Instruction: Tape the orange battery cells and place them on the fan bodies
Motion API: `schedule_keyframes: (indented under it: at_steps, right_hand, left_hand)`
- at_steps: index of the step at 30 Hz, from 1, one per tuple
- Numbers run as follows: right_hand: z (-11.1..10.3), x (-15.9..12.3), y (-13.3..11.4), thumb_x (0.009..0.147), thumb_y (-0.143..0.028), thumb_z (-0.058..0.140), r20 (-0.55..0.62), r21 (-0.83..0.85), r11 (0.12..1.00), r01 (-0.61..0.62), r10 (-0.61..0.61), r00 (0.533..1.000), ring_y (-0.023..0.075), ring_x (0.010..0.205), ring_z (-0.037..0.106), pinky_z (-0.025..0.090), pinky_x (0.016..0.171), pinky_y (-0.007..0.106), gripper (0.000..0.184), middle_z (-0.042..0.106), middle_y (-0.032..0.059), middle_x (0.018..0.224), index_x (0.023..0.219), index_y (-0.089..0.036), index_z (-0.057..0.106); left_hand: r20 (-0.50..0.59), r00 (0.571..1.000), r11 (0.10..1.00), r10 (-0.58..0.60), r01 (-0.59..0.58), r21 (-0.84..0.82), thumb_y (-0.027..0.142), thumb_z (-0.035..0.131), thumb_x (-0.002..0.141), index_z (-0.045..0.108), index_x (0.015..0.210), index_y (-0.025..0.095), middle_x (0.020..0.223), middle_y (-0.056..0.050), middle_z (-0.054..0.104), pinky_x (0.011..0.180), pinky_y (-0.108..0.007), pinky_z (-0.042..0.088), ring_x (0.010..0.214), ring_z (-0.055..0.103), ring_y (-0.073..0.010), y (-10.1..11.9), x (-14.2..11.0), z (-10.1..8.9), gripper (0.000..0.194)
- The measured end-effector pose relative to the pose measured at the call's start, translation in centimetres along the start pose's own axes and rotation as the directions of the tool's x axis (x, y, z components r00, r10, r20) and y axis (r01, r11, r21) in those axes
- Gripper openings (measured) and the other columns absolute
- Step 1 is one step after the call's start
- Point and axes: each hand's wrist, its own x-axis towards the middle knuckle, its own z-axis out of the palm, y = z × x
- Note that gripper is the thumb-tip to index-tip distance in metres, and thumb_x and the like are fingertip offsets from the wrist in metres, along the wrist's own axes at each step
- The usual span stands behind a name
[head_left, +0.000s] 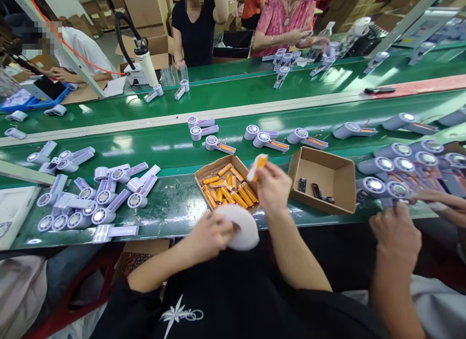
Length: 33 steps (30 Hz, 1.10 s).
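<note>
My left hand (pixel 209 234) is closed around a white roll of tape (pixel 242 227) held just in front of my chest at the bench's near edge. My right hand (pixel 273 183) is raised above it, its fingers pinched on an orange battery (pixel 257 165) with a white strip on it. Directly behind both hands stands a small cardboard box (pixel 209 170) filled with several orange batteries (pixel 229 187).
A second cardboard box (pixel 340 183) with a few dark parts stands to the right. Lavender handheld fans (pixel 98 198) lie heaped at left, more (pixel 393 169) at right and along the green belt (pixel 233 115). A co-worker's hand (pixel 395 234) works at right; other people stand across the belt.
</note>
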Motion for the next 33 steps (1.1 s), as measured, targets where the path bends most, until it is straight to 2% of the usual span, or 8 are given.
schedule_keyframes:
  at_steps: [5, 10, 14, 17, 23, 26, 30, 33]
  right_hand:
    - [-2.5, 4.7, -3.8, 0.085, -0.055, 0.084, 0.097, 0.026, 0.994, 0.109, -0.111, 0.989, 0.0250, 0.092, 0.081, 0.068, 0.074, 0.035, 0.064, 0.082, 0.0051, 0.110, 0.140, -0.033, 0.063]
    - [-3.9, 0.4, -4.4, 0.078, -0.057, 0.091, 0.169, 0.191, 0.964, -0.185, 0.154, 0.974, 0.0151, 0.054, 0.072, 0.060, 0.051, 0.025, 0.044, 0.081, 0.0011, 0.081, 0.104, -0.025, 0.076]
    - [-8.2, -3.1, -2.8, 0.081, -0.052, 0.089, 0.165, 0.329, 0.881, -0.339, 0.300, 0.940, 0.0206, 0.076, 0.081, 0.066, 0.063, 0.028, 0.037, 0.084, 0.0046, 0.092, 0.106, -0.027, 0.078]
    - [-11.5, -4.8, -1.4, 0.077, -0.049, 0.093, 0.196, 0.342, 0.852, -0.396, 0.348, 0.917, 0.0261, 0.092, 0.082, 0.069, 0.081, 0.038, 0.038, 0.084, 0.0085, 0.100, 0.104, -0.026, 0.081]
    - [-13.3, -5.1, 0.3, 0.070, -0.054, 0.097, 0.097, 0.259, 0.936, -0.239, 0.221, 0.971, 0.0200, 0.064, 0.072, 0.066, 0.069, 0.036, 0.046, 0.076, 0.0029, 0.072, 0.103, -0.026, 0.083]
    - [-13.1, -4.2, -0.1, 0.077, -0.056, 0.091, 0.048, 0.019, 0.992, -0.128, 0.127, 0.991, 0.0256, 0.085, 0.079, 0.067, 0.080, 0.037, 0.038, 0.082, 0.0097, 0.095, 0.095, -0.023, 0.083]
    - [-13.6, -3.5, -0.8, 0.082, -0.053, 0.087, 0.030, -0.155, 0.973, -0.169, 0.176, 0.984, 0.0310, 0.098, 0.081, 0.068, 0.087, 0.041, 0.051, 0.083, 0.0132, 0.108, 0.121, -0.023, 0.075]
    - [-14.4, -3.3, -0.6, 0.075, -0.053, 0.092, -0.149, -0.140, 0.978, -0.155, 0.134, 0.980, 0.0295, 0.078, 0.082, 0.069, 0.072, 0.038, 0.061, 0.083, 0.0084, 0.084, 0.121, -0.023, 0.065]
  left_hand:
    - [0.086, 0.992, 0.986, -0.089, 0.100, -0.134, 0.044, 0.080, 0.090, 0.062, 0.146, 0.026, 0.140, -0.011, 0.069, 0.100, -0.048, 0.047, 0.125, 0.056, -0.0336, -2.5, 1.9, 0.4, 0.062]
    - [0.108, 0.990, 0.932, -0.088, 0.120, -0.343, 0.056, 0.086, 0.083, 0.064, 0.145, 0.027, 0.146, -0.010, 0.068, 0.116, -0.058, 0.039, 0.136, 0.050, -0.0375, -7.1, 3.8, -0.8, 0.071]
    - [-0.017, 0.999, 0.890, -0.051, 0.038, -0.454, 0.049, 0.078, 0.093, 0.073, 0.132, 0.026, 0.133, -0.007, 0.075, 0.120, -0.050, 0.041, 0.129, 0.057, -0.0295, -8.1, 5.5, -1.5, 0.046]
    - [-0.049, 0.997, 0.912, -0.064, 0.038, -0.409, 0.042, 0.067, 0.101, 0.075, 0.127, 0.025, 0.123, -0.007, 0.077, 0.109, -0.043, 0.051, 0.118, 0.064, -0.0255, -9.8, 11.1, -1.9, 0.032]
    - [0.043, 0.996, 0.995, -0.074, 0.071, 0.066, 0.015, 0.064, 0.095, 0.062, 0.146, 0.024, 0.148, -0.011, 0.064, 0.110, -0.049, 0.051, 0.135, 0.054, -0.0322, -14.3, 31.8, 0.3, 0.052]
    - [0.196, 0.978, 0.984, -0.069, 0.034, 0.176, 0.011, 0.080, 0.080, 0.065, 0.142, 0.028, 0.159, -0.010, 0.054, 0.109, -0.048, 0.052, 0.145, 0.045, -0.0368, -15.8, 39.9, 2.2, 0.066]
    - [0.303, 0.953, 0.992, -0.011, -0.027, 0.120, 0.022, 0.090, 0.072, 0.077, 0.115, 0.026, 0.130, -0.007, 0.071, 0.100, -0.036, 0.056, 0.122, 0.064, -0.0293, -18.6, 43.0, 3.0, 0.045]
    - [0.245, 0.969, 0.995, -0.026, 0.001, 0.100, 0.025, 0.079, 0.082, 0.075, 0.122, 0.022, 0.140, -0.010, 0.067, 0.108, -0.038, 0.053, 0.129, 0.061, -0.0292, -22.1, 38.9, 1.3, 0.040]
